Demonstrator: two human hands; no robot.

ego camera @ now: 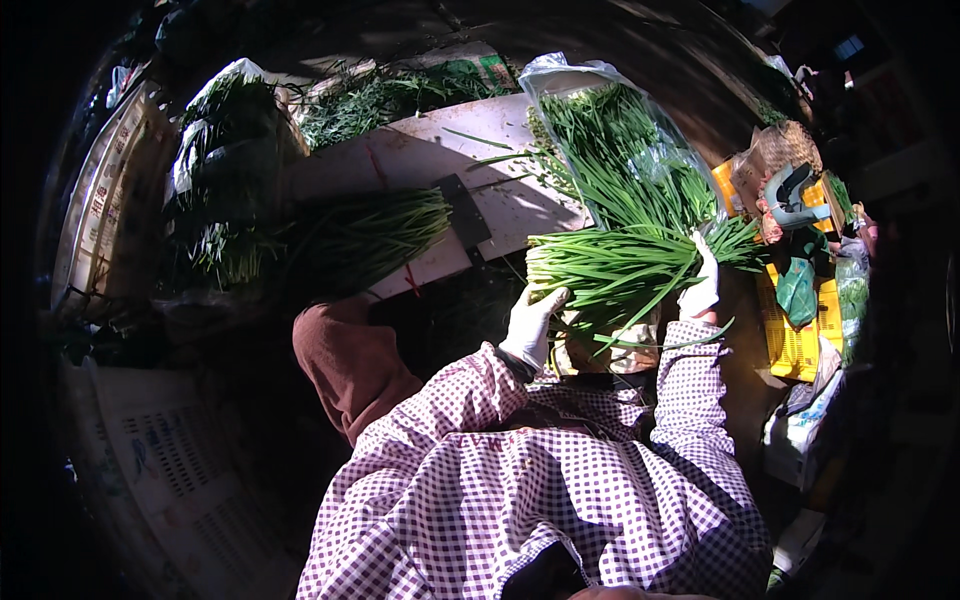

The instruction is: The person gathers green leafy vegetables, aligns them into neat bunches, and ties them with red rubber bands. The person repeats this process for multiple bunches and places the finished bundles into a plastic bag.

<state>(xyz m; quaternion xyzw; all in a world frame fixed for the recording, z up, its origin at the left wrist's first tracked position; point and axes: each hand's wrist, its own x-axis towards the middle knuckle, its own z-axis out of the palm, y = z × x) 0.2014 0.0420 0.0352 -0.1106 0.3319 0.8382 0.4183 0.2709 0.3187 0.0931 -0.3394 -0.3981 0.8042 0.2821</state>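
Observation:
A large bunch of long green chives [615, 259] lies sideways between my two white-gloved hands. My left hand [531, 322] grips the pale stem ends from below, thumb up. Around the leafy end on the right is my right hand [703, 281], its fingers partly behind the leaves. Just beyond, a clear plastic bag [551, 71] lies open, with more chives [645, 161] in it. Another bunch of chives [405, 229] rests in shadow on the pale board [360, 161], next to a dark flat plate, perhaps a cleaver blade [462, 210].
Bagged greens [225, 165] stand at the left beside a printed carton [112, 187]. Loose green leaves [397, 97] are heaped behind the board. Yellow plastic crates [791, 349] stand at the right, with a grey-blue curved object [795, 199] above. A white plastic crate [165, 442] is at lower left.

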